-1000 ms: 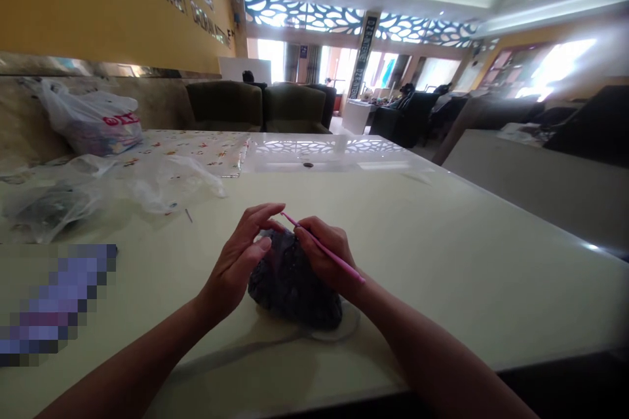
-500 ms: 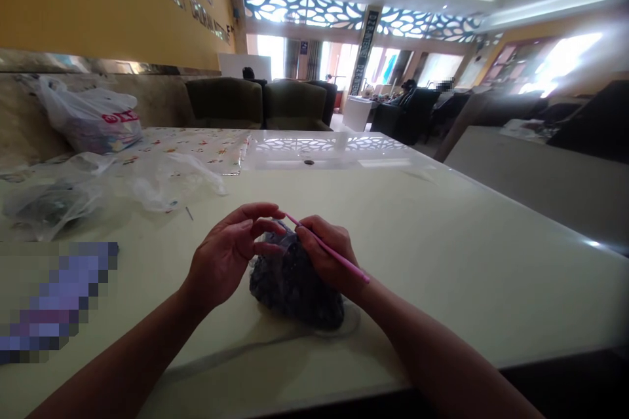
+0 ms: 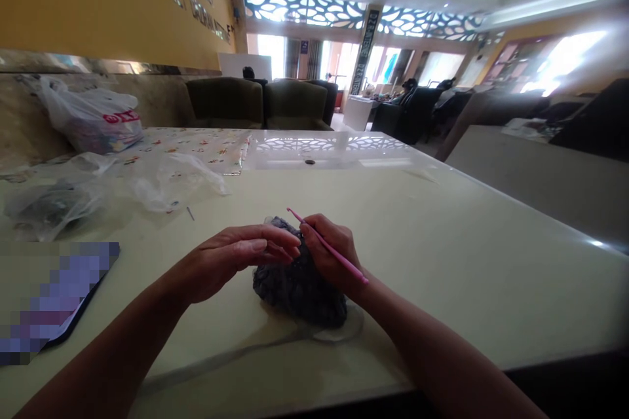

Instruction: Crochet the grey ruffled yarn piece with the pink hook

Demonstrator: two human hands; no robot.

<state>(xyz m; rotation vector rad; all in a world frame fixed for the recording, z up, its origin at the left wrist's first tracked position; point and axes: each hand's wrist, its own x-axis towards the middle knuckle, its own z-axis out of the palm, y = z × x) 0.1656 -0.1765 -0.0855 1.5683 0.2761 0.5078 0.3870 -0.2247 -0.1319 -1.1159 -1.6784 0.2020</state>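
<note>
A dark grey, bumpy crocheted piece lies on the pale table in front of me. My right hand is closed round a pink crochet hook at the right side of the piece, with the hook's tip pointing up and left. My left hand is over the left side of the piece, its fingers stretched out to the right and nothing seen held in them. A thin grey strand runs along the table from below the piece to the lower left.
Clear plastic bags, one with dark material inside, lie at the left beside a small metal pin. A blurred flat device is at the left edge. A filled white bag stands behind. Armchairs are beyond.
My left hand has turned and its fingers, earlier curled near the hook's tip, are now stretched out lower over the piece. My right hand has barely moved.
</note>
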